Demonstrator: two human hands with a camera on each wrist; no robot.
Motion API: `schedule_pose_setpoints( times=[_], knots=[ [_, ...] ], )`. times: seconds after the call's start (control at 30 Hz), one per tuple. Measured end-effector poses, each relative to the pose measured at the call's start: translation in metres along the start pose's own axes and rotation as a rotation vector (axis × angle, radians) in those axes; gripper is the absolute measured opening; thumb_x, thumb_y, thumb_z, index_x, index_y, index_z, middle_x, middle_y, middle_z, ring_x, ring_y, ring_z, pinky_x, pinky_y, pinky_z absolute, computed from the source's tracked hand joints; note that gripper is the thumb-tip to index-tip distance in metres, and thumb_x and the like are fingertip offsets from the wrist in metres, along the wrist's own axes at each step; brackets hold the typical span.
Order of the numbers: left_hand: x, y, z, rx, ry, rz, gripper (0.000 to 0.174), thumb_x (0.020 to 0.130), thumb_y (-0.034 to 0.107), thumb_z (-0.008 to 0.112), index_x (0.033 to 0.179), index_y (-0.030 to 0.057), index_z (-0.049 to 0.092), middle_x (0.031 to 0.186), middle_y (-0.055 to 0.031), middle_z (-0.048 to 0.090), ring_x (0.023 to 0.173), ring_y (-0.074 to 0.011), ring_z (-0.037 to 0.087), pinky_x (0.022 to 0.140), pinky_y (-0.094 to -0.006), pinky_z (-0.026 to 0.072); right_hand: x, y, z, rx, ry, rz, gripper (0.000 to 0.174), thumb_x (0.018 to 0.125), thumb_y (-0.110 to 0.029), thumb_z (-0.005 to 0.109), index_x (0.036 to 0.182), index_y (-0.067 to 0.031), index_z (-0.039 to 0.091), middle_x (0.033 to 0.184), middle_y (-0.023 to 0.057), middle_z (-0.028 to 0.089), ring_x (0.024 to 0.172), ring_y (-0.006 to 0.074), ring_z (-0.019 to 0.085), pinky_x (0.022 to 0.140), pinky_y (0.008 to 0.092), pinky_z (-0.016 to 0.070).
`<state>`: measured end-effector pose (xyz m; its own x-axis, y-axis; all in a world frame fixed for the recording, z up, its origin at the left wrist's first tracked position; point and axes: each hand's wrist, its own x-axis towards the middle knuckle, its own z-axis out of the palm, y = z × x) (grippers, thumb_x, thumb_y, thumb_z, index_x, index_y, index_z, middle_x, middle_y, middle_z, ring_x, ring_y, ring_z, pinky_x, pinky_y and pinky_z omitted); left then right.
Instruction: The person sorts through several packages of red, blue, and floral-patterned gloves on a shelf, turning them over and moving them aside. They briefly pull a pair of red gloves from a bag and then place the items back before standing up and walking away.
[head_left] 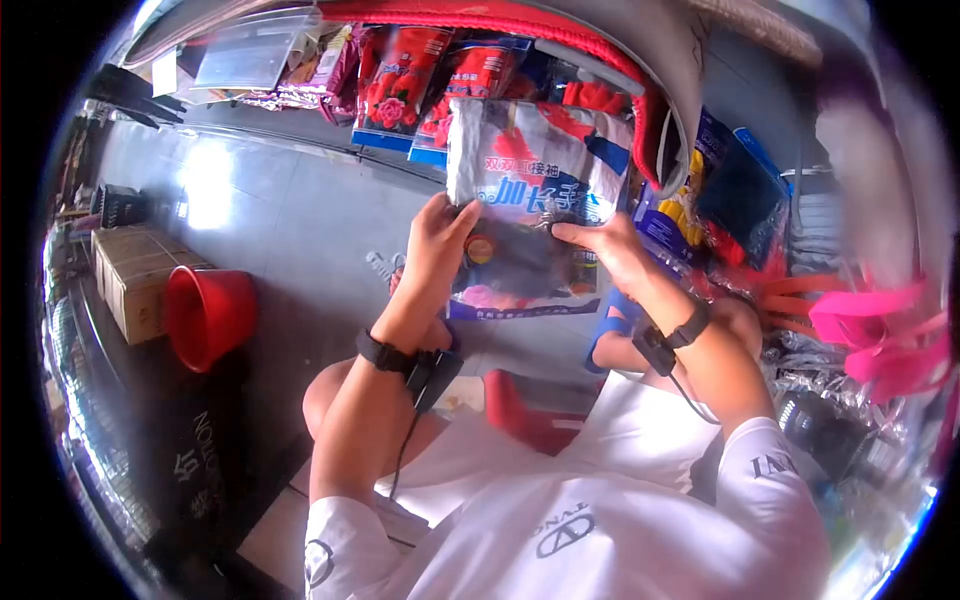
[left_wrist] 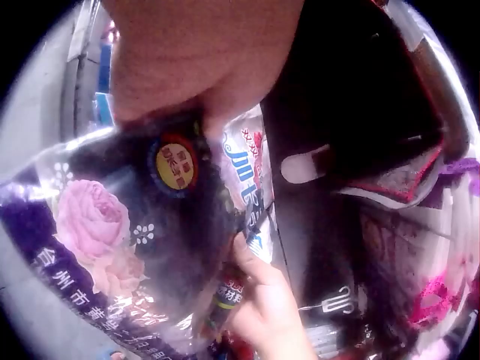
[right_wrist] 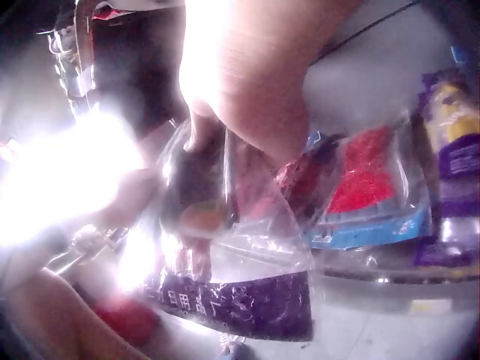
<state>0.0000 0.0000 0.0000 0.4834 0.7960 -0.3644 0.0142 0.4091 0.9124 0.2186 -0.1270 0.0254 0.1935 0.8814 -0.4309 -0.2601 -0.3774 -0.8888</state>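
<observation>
A glossy plastic packet of gloves point(head_left: 535, 150), printed with blue and red characters on silver, is held up before the person's lap. Its lower part shows dark contents, a pink rose print and a purple bottom strip. The left hand point(head_left: 437, 240) grips its left edge, thumb on the front. From the right side the right hand point(head_left: 618, 252) pinches it, with the thumb laid across the front. In the left wrist view the packet point(left_wrist: 97, 217) hangs below the left hand; the right wrist view shows its clear lower corner and purple strip point(right_wrist: 255, 307). Fingers behind the packet are hidden.
Several red packets point(head_left: 400, 85) lie on a shelf just beyond the hands. Yellow and purple packets point(head_left: 680, 205) are at the right, near bright pink items point(head_left: 880, 330). A red bucket point(head_left: 205, 315) stands beside a cardboard box point(head_left: 135, 270) on the left. A red-trimmed edge point(head_left: 640, 100) curves overhead.
</observation>
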Motion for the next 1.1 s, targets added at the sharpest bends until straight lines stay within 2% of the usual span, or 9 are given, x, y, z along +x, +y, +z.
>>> schedule_pose_setpoints(
  times=[0.17, 0.2, 0.3, 0.43, 0.53, 0.77, 0.9, 0.97, 1.1],
  knots=[
    [-0.015, 0.023, 0.011, -0.045, 0.047, 0.145, 0.016, 0.092, 0.011, 0.067, 0.101, -0.0011, 0.062, 0.083, 0.0008, 0.061, 0.074, -0.0048, 0.055, 0.062, -0.0212, 0.0454, 0.025, 0.042, -0.011, -0.025, 0.241, -0.086, 0.051, 0.079, -0.020, 0.081, 0.119, 0.0017, 0.058, 0.108, 0.0065, 0.067, 0.099, 0.0157, 0.061, 0.091, 0.0310, 0.0470],
    [-0.035, 0.020, 0.021, -0.048, 0.092, 0.077, 0.016, 0.092, 0.010, 0.067, 0.102, -0.0009, 0.062, 0.082, 0.0004, 0.061, 0.072, -0.0046, 0.056, 0.060, -0.0205, 0.0459, 0.007, 0.039, -0.004, -0.298, 0.353, -0.166, 0.050, 0.082, -0.022, 0.078, 0.121, 0.0020, 0.056, 0.110, 0.0065, 0.066, 0.103, 0.0167, 0.061, 0.093, 0.0315, 0.0465],
    [-0.040, 0.032, 0.031, 0.094, 0.084, 0.107, 0.017, 0.091, 0.009, 0.069, 0.102, -0.0016, 0.063, 0.087, 0.0007, 0.063, 0.078, -0.0034, 0.055, 0.067, -0.0198, 0.0451, 0.000, 0.006, 0.014, -0.397, 0.196, -0.110, 0.052, 0.088, -0.022, 0.073, 0.131, -0.0020, 0.051, 0.129, 0.0083, 0.056, 0.119, 0.0172, 0.052, 0.100, 0.0323, 0.0434],
    [-0.040, 0.021, 0.042, 0.249, -0.186, 0.082, 0.024, 0.093, 0.004, 0.063, 0.116, -0.0030, 0.061, 0.106, -0.0056, 0.066, 0.095, -0.0091, 0.061, 0.080, -0.0252, 0.0521, -0.003, 0.015, 0.025, 0.221, -0.316, -0.087, 0.061, 0.091, -0.040, 0.068, 0.132, 0.0014, 0.049, 0.124, 0.0105, 0.060, 0.119, 0.0193, 0.053, 0.104, 0.0334, 0.0408],
    [-0.048, 0.013, 0.049, 0.085, -0.592, -0.022, 0.041, 0.096, 0.003, 0.058, 0.135, -0.0019, 0.047, 0.127, -0.0102, 0.059, 0.118, -0.0156, 0.055, 0.101, -0.0326, 0.0458, 0.004, 0.027, 0.011, 0.008, -0.206, 0.103, 0.062, 0.090, -0.044, 0.067, 0.132, -0.0012, 0.051, 0.122, 0.0088, 0.061, 0.118, 0.0186, 0.054, 0.103, 0.0340, 0.0405],
    [-0.020, 0.021, 0.023, 0.160, -0.361, 0.128, 0.031, 0.099, 0.016, 0.056, 0.122, -0.0030, 0.058, 0.109, -0.0080, 0.067, 0.102, -0.0125, 0.061, 0.090, -0.0274, 0.0484, 0.000, 0.015, 0.017, 0.399, -0.078, 0.104, 0.034, 0.098, -0.027, 0.059, 0.125, -0.0077, 0.057, 0.120, 0.0034, 0.063, 0.109, 0.0140, 0.058, 0.094, 0.0302, 0.0446],
    [0.001, 0.025, -0.006, 0.451, 0.262, 0.371, 0.050, 0.094, 0.024, 0.067, 0.131, -0.0033, 0.046, 0.121, -0.0153, 0.060, 0.105, -0.0163, 0.060, 0.089, -0.0276, 0.0487, 0.006, 0.006, 0.006, 0.586, 0.028, 0.068, 0.028, 0.099, -0.027, 0.057, 0.117, -0.0071, 0.064, 0.111, 0.0039, 0.069, 0.100, 0.0140, 0.064, 0.089, 0.0285, 0.0475],
    [0.014, 0.014, -0.023, 0.336, 0.273, 0.278, 0.066, 0.086, 0.030, 0.075, 0.133, -0.0027, 0.042, 0.117, -0.0147, 0.058, 0.101, -0.0182, 0.059, 0.082, -0.0282, 0.0483, 0.007, 0.001, 0.000, 0.652, 0.001, 0.053, 0.031, 0.099, -0.028, 0.056, 0.119, -0.0049, 0.063, 0.114, 0.0067, 0.068, 0.102, 0.0167, 0.064, 0.091, 0.0313, 0.0483],
    [-0.008, 0.057, -0.015, 0.149, -0.142, -0.272, 0.062, 0.087, 0.027, 0.076, 0.131, -0.0055, 0.046, 0.113, -0.0121, 0.062, 0.099, -0.0151, 0.060, 0.079, -0.0266, 0.0491, 0.005, -0.011, -0.006, 0.802, -0.046, 0.073, 0.032, 0.099, -0.027, 0.053, 0.120, -0.0041, 0.063, 0.118, 0.0092, 0.067, 0.105, 0.0202, 0.064, 0.097, 0.0356, 0.0462]
  ],
)
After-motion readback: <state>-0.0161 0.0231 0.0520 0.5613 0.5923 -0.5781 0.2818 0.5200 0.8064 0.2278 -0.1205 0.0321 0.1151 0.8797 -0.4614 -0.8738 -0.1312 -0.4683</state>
